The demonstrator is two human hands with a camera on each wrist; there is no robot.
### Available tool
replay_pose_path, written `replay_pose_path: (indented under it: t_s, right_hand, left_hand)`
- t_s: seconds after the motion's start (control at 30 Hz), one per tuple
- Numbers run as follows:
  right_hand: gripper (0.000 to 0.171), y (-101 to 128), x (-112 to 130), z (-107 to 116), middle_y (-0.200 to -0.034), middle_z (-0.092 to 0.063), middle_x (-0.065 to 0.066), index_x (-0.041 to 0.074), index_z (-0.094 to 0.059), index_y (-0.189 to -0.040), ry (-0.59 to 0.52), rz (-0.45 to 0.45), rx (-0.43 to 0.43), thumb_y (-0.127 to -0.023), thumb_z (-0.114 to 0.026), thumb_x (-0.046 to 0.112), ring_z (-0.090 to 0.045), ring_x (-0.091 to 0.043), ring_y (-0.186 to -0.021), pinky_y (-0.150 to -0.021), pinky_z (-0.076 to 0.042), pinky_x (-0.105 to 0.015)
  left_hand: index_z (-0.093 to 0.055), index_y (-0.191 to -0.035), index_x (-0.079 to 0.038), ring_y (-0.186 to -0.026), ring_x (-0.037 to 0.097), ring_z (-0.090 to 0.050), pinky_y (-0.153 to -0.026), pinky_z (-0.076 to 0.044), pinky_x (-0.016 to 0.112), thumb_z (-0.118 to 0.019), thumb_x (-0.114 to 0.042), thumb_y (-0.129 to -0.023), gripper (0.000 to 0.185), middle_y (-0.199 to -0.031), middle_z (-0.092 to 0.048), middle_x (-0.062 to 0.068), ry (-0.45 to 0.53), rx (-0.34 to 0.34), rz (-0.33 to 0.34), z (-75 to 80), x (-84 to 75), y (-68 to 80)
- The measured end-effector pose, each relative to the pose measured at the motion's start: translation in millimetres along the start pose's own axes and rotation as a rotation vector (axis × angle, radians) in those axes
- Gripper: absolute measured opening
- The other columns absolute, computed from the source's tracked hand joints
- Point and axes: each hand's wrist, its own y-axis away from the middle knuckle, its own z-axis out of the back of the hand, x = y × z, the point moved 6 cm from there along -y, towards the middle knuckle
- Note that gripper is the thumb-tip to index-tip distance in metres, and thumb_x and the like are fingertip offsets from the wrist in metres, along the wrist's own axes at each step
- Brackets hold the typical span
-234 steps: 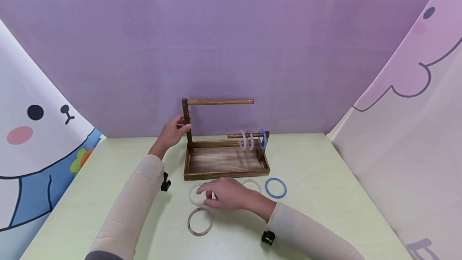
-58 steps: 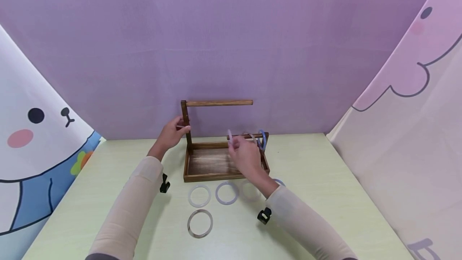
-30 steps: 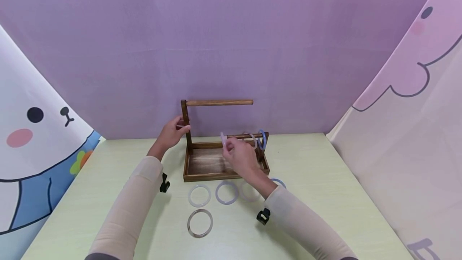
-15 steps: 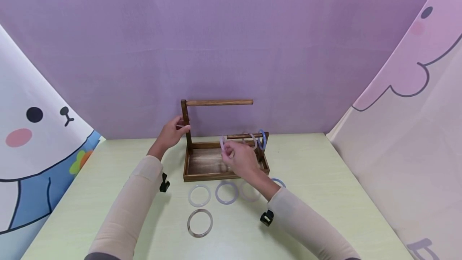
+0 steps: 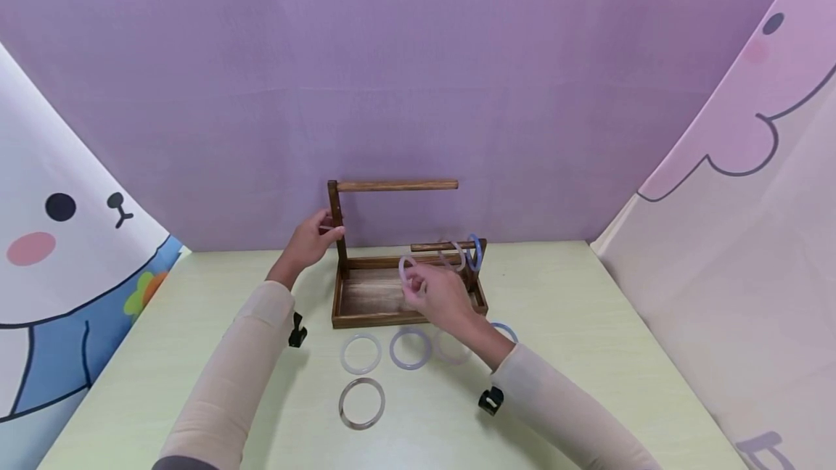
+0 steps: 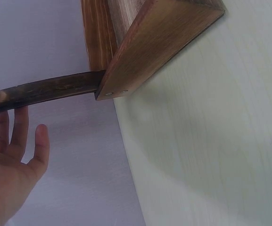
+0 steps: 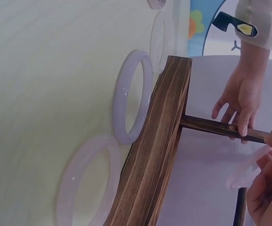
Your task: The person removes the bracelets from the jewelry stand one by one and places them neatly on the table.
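In the head view my left hand [image 5: 310, 241] holds the tall post [image 5: 336, 203] of a dark wooden bangle stand [image 5: 392, 321] between thumb and fingers. My right hand [image 5: 444, 297] pinches a pale pink bangle [image 5: 402, 268] left of the free end of the stand's short bar [image 5: 427, 246]. The right wrist view shows this bangle [image 7: 234, 180] clear of the bar. A pinkish bangle [image 5: 461, 258] and a blue bangle [image 5: 480, 256] hang on the short bar. The long upper bar [image 5: 398, 186] carries nothing.
On the pale table [image 5: 555, 310], in front of the stand, lie a whitish bangle [image 5: 361, 372], a lilac bangle [image 5: 410, 366], a pale pink one [image 5: 451, 362] and a blue one [image 5: 506, 327] partly behind my right wrist. A grey-brown bangle [image 5: 361, 426] is closer.
My right hand has gone from the table to the short bar and drawn its leftmost bangle off the end. Lately the hand has dipped, turning the bangle slightly. My left hand stays put.
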Motion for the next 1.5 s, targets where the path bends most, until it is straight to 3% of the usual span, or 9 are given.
replay_pose_path:
  t_s: [0.2,0.73,1.03,1.27,1.5]
  right_hand:
    - [0.009,5,2,3,-0.077,-0.072,0.003,0.011,-0.076,-0.096,0.002,0.036,0.010,-0.087,-0.074,0.012,-0.058,-0.004,-0.060,-0.054,-0.044,-0.012]
    - [0.015,27,1,4,-0.076,-0.068,0.007,0.014,-0.076,-0.099,-0.030,0.055,0.177,-0.084,-0.077,0.014,-0.047,0.005,-0.058,-0.049,-0.040,-0.012]
    - [0.009,36,1,2,-0.076,-0.069,0.012,0.019,-0.075,-0.095,0.005,0.148,0.247,-0.086,-0.076,0.019,-0.052,0.003,-0.061,-0.052,-0.039,-0.010]
    - [0.014,49,4,-2,-0.081,-0.070,0.011,0.018,-0.076,-0.100,-0.031,0.207,0.363,-0.086,-0.077,0.022,-0.063,-0.004,-0.071,-0.066,-0.043,-0.012]
    - [0.012,60,11,-7,-0.078,-0.062,0.012,0.017,-0.074,-0.099,-0.074,0.322,0.452,-0.087,-0.076,0.019,-0.054,0.002,-0.069,-0.066,-0.042,-0.007]
  left_hand:
    - [-0.047,-0.145,-0.009,-0.128,0.041,-0.057,-0.103,-0.049,0.058,-0.055,-0.031,-0.106,0.045,-0.136,-0.059,0.021,0.007,-0.004,-0.001,0.3,-0.4,-0.7]
    - [-0.047,-0.145,-0.008,-0.128,0.042,-0.057,-0.102,-0.050,0.058,-0.056,-0.026,-0.106,0.043,-0.137,-0.058,0.023,0.019,-0.006,-0.007,0.6,0.7,-0.1]
    - [-0.048,-0.145,-0.009,-0.128,0.041,-0.057,-0.102,-0.050,0.057,-0.056,-0.032,-0.106,0.046,-0.137,-0.059,0.022,0.008,-0.005,-0.008,0.2,-1.4,1.8]
    - [-0.047,-0.145,-0.007,-0.129,0.041,-0.056,-0.103,-0.049,0.058,-0.055,-0.027,-0.107,0.043,-0.137,-0.058,0.022,0.016,-0.003,0.003,-0.3,-0.8,1.5]
    - [-0.046,-0.146,-0.007,-0.129,0.041,-0.056,-0.103,-0.048,0.059,-0.055,-0.026,-0.107,0.044,-0.138,-0.057,0.022,0.016,0.003,0.007,0.2,-1.7,1.9]
